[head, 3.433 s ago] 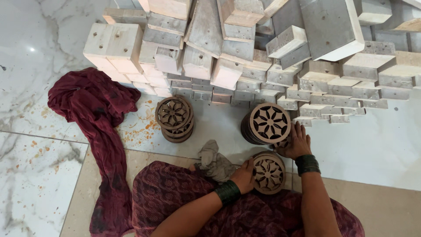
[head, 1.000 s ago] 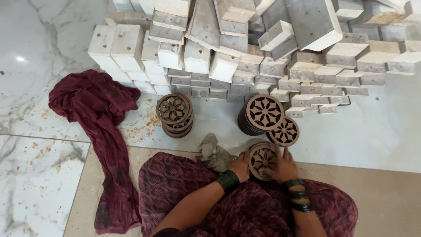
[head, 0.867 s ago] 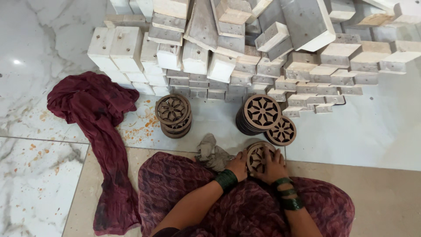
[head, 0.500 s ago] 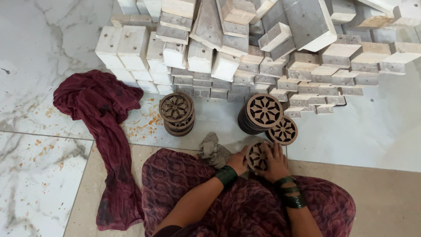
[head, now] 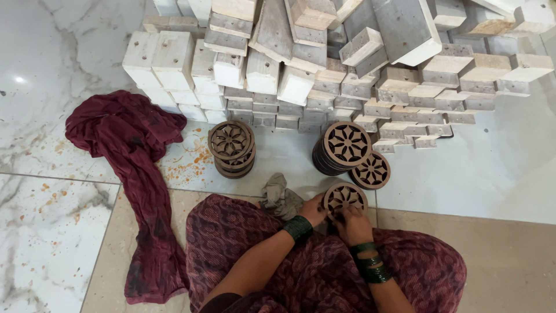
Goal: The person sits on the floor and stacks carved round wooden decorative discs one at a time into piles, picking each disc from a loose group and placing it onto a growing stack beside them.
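Lap: the person sits on the floor (head: 509,255) in a dark red patterned dress (head: 313,272), nearest to us.
Left hand: the left hand (head: 313,208) wears a dark green cuff. Its grip is closed on the left edge of the round carved disc (head: 345,197).
Right hand: the right hand (head: 352,225) wears green bangles. Its fingers are pressed on the near edge of the same disc. I cannot tell if it holds a small tool.
Where the disc is: it sits at the front of the lap, between both hands, tipped up so the flower cut-out shows.
What changed: a few seconds ago the right hand was stretched out to the stacks on the floor. Now it is back on the disc, and a single disc (head: 371,170) lies beside the dark stack where none lay before. It looks like one piece was put down and both hands are now busy with the next.
Rag: one grey rag (head: 279,196) lies just left of the hands.
Stacks: two. The left stack (head: 231,148) is light brown. The dark stack (head: 343,147) is to the right.
Loose discs: two, one in the hands and one on the floor.
Scarf: one long dark red scarf (head: 124,156) lies on the left.
Far: a big pile of pale wooden blocks (head: 324,58), too many to count.
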